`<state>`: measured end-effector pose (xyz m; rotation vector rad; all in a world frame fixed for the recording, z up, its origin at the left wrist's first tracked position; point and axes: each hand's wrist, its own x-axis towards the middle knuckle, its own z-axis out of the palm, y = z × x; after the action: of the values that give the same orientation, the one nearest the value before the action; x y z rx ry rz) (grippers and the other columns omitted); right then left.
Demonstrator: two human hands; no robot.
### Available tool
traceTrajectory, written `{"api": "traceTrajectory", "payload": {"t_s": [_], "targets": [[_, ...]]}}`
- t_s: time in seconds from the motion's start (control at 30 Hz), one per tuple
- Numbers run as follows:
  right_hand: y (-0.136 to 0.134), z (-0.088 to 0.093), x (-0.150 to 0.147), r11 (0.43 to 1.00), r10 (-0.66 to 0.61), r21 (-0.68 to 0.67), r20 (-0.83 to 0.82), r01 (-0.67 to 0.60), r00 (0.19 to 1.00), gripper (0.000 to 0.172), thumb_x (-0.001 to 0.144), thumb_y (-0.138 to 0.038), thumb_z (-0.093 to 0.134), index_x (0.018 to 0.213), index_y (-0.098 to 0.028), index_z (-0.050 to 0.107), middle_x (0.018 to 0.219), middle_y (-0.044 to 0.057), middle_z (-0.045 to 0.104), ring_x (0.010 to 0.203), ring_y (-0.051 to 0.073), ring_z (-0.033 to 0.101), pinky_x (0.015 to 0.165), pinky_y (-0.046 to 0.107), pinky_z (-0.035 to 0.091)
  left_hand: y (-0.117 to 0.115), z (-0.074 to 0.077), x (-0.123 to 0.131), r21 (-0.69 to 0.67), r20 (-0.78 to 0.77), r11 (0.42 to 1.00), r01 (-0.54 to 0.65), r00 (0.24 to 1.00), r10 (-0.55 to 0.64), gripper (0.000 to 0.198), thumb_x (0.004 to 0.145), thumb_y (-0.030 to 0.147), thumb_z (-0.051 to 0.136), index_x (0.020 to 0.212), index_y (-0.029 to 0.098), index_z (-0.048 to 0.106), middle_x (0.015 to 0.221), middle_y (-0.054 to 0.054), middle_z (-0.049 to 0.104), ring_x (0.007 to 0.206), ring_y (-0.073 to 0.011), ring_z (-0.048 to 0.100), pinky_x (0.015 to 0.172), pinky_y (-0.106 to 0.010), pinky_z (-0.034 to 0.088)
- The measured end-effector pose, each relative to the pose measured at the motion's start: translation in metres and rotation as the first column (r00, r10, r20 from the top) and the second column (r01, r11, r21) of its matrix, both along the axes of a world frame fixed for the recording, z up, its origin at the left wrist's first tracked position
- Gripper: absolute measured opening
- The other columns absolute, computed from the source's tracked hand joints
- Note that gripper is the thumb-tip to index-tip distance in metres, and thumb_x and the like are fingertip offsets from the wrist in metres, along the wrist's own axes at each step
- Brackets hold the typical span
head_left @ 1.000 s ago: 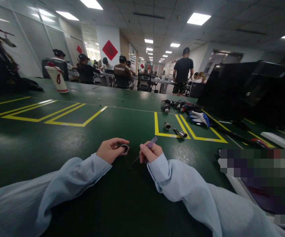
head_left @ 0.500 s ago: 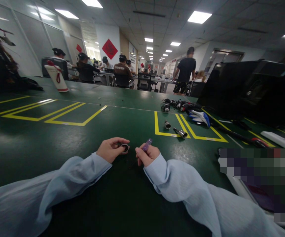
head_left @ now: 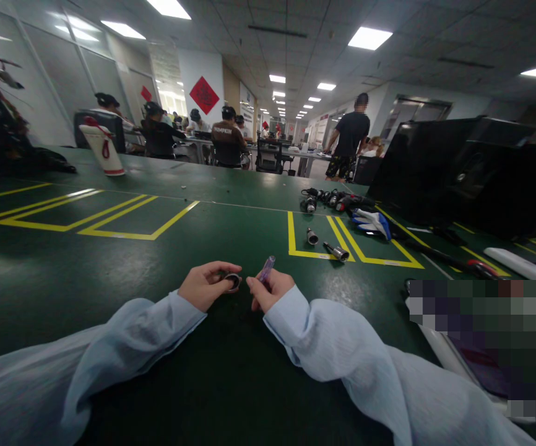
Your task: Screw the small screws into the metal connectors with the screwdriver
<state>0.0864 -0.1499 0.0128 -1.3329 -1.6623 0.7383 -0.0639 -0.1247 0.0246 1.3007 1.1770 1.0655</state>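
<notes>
My left hand (head_left: 203, 285) rests on the green table (head_left: 110, 272) with its fingers pinched round a small dark ring-shaped part (head_left: 233, 282). Close beside it, my right hand (head_left: 268, 290) grips a thin screwdriver with a clear purple handle (head_left: 266, 269); the handle points up and away, and the shaft is hidden under the hand. The two hands are a few centimetres apart. Both arms are in pale blue sleeves.
Two small metal cylinders (head_left: 313, 236) (head_left: 337, 251) lie in a yellow-taped box. Behind them are dark parts (head_left: 328, 198), a blue and white glove (head_left: 371, 223) and black cases (head_left: 463, 173) at right. A white cup (head_left: 101, 148) stands far left. People sit and stand behind.
My right hand has moved left towards the left hand and turned the screwdriver more upright, so its thin shaft no longer shows. The left hand has kept still.
</notes>
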Motion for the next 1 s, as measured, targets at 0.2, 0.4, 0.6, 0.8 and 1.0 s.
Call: {"api": "traceTrajectory", "payload": {"t_s": [0.2,0.4,0.6,0.8,1.0], "targets": [[-0.019,-0.001,0.001,0.960,0.073,0.269,0.044,-0.082,0.996,0.017,0.076,-0.028,0.048,0.064,-0.017,0.054,0.043,0.000,0.056,0.038,0.009,0.050,0.041,0.019,0.039,-0.002,0.005,0.000,-0.060,0.044,0.998,0.032,0.999,-0.030,0.038,0.041,0.018,0.070,0.078,0.014,0.061,0.067,-0.003,0.068,0.073,-0.0211,0.064,0.078,-0.035,0.049],[-0.012,-0.009,0.004,0.953,0.059,0.304,-0.241,0.017,0.969,0.022,0.080,-0.032,0.044,0.067,-0.016,0.053,0.055,0.003,0.061,0.044,0.009,0.052,0.044,0.021,0.042,0.000,0.003,-0.002,0.008,0.059,1.000,-0.021,0.998,0.020,0.038,0.040,0.015,0.069,0.076,0.012,0.058,0.082,-0.005,0.066,0.073,-0.0198,0.063,0.074,-0.036,0.051],[-0.014,-0.004,0.004,0.872,0.060,0.489,-0.088,-0.009,0.994,0.011,0.076,-0.022,0.047,0.072,-0.017,0.055,0.066,0.004,0.061,0.063,0.013,0.056,0.059,0.025,0.045,-0.001,0.002,-0.002,0.047,-0.007,0.999,-0.011,1.000,0.012,0.032,0.044,0.015,0.067,0.075,0.012,0.058,0.079,-0.004,0.065,0.068,-0.0163,0.062,0.069,-0.032,0.053],[-0.014,-0.001,0.003,0.776,0.073,0.620,0.097,-0.117,0.993,0.010,0.074,-0.017,0.046,0.072,-0.018,0.055,0.067,0.003,0.061,0.063,0.013,0.055,0.061,0.025,0.044,-0.003,0.005,-0.001,0.032,-0.009,0.999,-0.014,1.000,0.015,0.031,0.046,0.018,0.067,0.076,0.013,0.059,0.072,-0.002,0.066,0.065,-0.0166,0.063,0.066,-0.030,0.053],[-0.011,-0.002,0.004,0.741,0.086,0.652,0.143,-0.159,0.986,0.010,0.073,-0.015,0.046,0.075,-0.018,0.056,0.069,0.004,0.061,0.064,0.013,0.055,0.062,0.024,0.045,-0.005,0.007,0.002,0.002,0.038,1.000,-0.016,0.999,0.016,0.030,0.045,0.019,0.069,0.073,0.013,0.060,0.067,-0.001,0.066,0.061,-0.0160,0.063,0.060,-0.027,0.054]]}}
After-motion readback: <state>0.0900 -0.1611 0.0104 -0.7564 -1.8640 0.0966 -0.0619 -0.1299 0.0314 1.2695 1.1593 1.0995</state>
